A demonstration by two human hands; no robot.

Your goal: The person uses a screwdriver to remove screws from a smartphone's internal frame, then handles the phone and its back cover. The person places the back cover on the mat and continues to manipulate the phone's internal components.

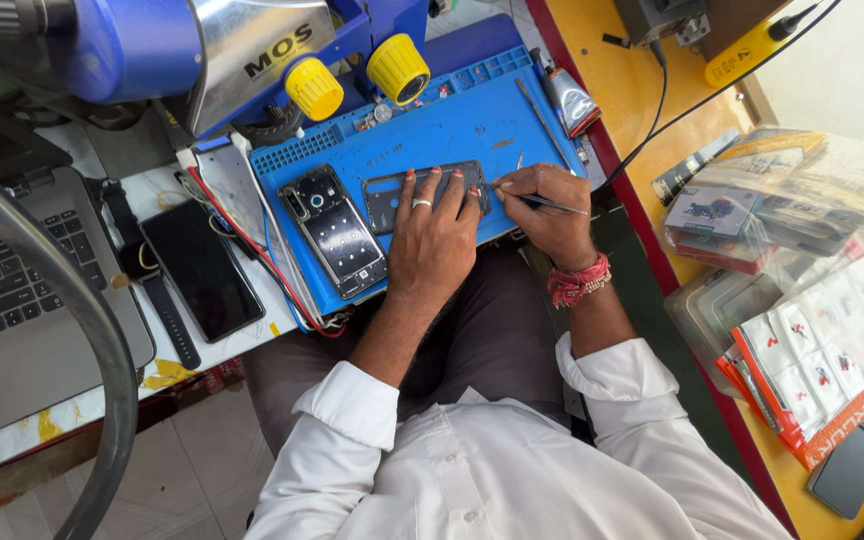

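Note:
On the blue work mat (452, 120) lies a dark phone frame (384, 197). My left hand (435, 238) lies flat on it, fingers spread, pressing it down. My right hand (549, 215) grips a thin metal tool (552, 203) like a pen, its tip at the frame's right end. To the left of the frame, an opened phone (337, 230) shows its dark inner parts. I wear a white shirt and a red thread band on the right wrist.
A blue microscope with yellow knobs (317, 88) hangs over the mat's far edge. A black phone (202, 268), a watch strap (167, 320) and a laptop (12, 290) lie left. Packets in plastic bags (802, 330) fill the yellow counter on the right. A glue tube (572, 100) lies beyond the mat.

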